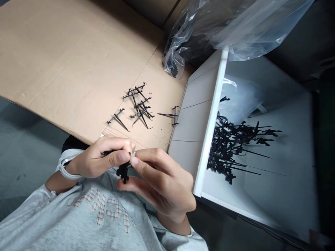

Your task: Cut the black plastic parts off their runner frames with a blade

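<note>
My left hand (103, 157) and my right hand (159, 181) meet close to my chest, both pinched on one small black plastic part (123, 170). The left thumb and fingers grip its upper end. The right thumb and forefinger hold its lower, knobby end. Beyond the hands, several thin black spiked pieces (140, 106) lie scattered on a brown cardboard sheet (65, 62). A heap of uncut black parts (230, 146) lies in a white tray (209, 122) to my right.
A clear plastic bag (222, 24) holding more black parts lies at the back, partly over the tray. A white band is on my left wrist. The grey floor shows at the left, and my grey shirt fills the bottom.
</note>
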### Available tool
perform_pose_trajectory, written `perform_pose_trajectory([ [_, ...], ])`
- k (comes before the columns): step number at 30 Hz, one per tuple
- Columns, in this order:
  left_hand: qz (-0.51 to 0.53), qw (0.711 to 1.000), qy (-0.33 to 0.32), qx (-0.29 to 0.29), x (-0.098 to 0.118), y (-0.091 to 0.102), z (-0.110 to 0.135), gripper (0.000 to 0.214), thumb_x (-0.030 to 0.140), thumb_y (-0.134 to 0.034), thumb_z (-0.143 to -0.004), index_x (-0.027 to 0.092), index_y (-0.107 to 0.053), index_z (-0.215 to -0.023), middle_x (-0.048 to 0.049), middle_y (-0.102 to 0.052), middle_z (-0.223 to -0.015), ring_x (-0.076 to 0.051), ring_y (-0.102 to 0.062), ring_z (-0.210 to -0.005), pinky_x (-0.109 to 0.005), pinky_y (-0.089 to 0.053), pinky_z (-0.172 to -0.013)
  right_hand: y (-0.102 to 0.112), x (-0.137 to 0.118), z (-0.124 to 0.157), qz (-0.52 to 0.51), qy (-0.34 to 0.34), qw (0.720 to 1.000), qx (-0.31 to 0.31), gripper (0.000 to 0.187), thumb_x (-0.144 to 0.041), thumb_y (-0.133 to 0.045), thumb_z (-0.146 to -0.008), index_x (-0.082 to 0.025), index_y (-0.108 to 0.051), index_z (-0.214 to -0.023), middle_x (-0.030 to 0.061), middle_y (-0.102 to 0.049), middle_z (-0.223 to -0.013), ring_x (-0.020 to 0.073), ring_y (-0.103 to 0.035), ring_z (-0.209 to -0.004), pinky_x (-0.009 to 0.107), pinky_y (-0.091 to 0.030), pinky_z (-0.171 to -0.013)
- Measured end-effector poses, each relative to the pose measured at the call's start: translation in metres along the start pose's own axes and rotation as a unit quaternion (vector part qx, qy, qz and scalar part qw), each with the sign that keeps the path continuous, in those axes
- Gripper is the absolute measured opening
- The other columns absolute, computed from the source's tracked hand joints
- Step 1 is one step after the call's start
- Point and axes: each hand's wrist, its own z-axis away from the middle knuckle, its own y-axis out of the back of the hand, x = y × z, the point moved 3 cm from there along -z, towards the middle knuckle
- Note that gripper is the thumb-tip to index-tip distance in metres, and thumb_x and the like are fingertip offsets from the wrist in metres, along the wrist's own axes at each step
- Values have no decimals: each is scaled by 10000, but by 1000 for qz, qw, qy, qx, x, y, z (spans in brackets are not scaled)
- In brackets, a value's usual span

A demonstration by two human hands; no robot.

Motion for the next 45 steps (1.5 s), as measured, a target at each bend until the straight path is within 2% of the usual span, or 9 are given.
perform_pose_trajectory([
  [4, -6, 1000, -14, 4, 0, 0, 0, 406, 435, -439, -989, 205, -490, -659, 11, -380, -588, -132, -354, -522, -285, -320, -529, -2, -4, -7, -24, -37, 998, 40, 368, 6, -719, -768, -251, -667, -1027, -25, -666, -760, 105, -585, -589, 202, -503, -492],
  [7, -17, 1000, -12, 10, 0, 1, 0, 412, 439, -452, -981, 209, -517, -646, 10, -375, -563, -138, -341, -501, -298, -313, -524, -3, -4, -6, -41, -55, 997, 32, 372, 28, -699, -773, -255, -670, -1012, -36, -657, -712, 101, -575, -559, 206, -491, -475],
  [14, -16, 999, -15, -23, 4, 2, -3, 427, 424, -456, -979, 212, -474, -609, 17, -353, -544, -136, -335, -480, -311, -310, -528, 1, 4, 8, 8, 8, 1000, 4, 479, -203, -803, -765, -181, -624, -1209, 45, -642, -874, 126, -551, -639, 240, -467, -463],
  [21, -34, 999, -6, -37, 5, 6, -4, 422, 415, -451, -985, 202, -492, -623, 14, -386, -555, -127, -344, -493, -296, -328, -532, -1, 1, 1, 31, 9, 999, -8, 300, -248, -770, -810, -175, -649, -1074, 42, -632, -826, 120, -547, -618, 231, -463, -463],
  [27, -40, 999, -4, -25, 2, 7, -3, 439, 457, -447, -981, 201, -494, -627, 13, -387, -549, -123, -334, -480, -298, -320, -522, -4, -3, -4, 48, -13, 998, 33, 210, -101, -706, -826, -249, -662, -968, -11, -639, -728, 118, -564, -581, 224, -477, -450],
  [33, -30, 999, -17, -8, 2, 5, -4, 426, 422, -451, -989, 198, -450, -627, 21, -352, -569, -121, -343, -503, -290, -301, -515, -7, -8, -9, 26, -40, 995, 83, 269, 7, -692, -776, -232, -666, -897, -33, -665, -727, 88, -584, -585, 182, -509, -498],
  [39, 3, 999, -43, -11, -2, 6, -4, 372, 344, -486, -990, 182, -459, -657, 32, -374, -592, -102, -338, -521, -267, -286, -506, -9, -5, -7, 34, 0, 996, 83, 212, 15, -662, -786, -190, -671, -837, -32, -615, -723, 56, -551, -565, 145, -480, -495],
  [43, 12, 998, -49, -30, -1, 6, -4, 371, 344, -485, -992, 183, -453, -659, 37, -358, -591, -101, -329, -516, -274, -281, -513, -9, 0, -2, 78, 37, 994, 64, 57, -148, -698, -845, -131, -663, -886, 17, -609, -782, 85, -554, -620, 183, -474, -486],
  [45, 19, 998, -50, -34, 0, 5, -5, 371, 341, -489, -992, 185, -438, -659, 39, -356, -592, -98, -331, -520, -270, -287, -522, -8, 1, 0, 85, 40, 993, 66, 140, -247, -694, -874, -118, -656, -911, 29, -604, -801, 90, -548, -630, 194, -469, -483],
])
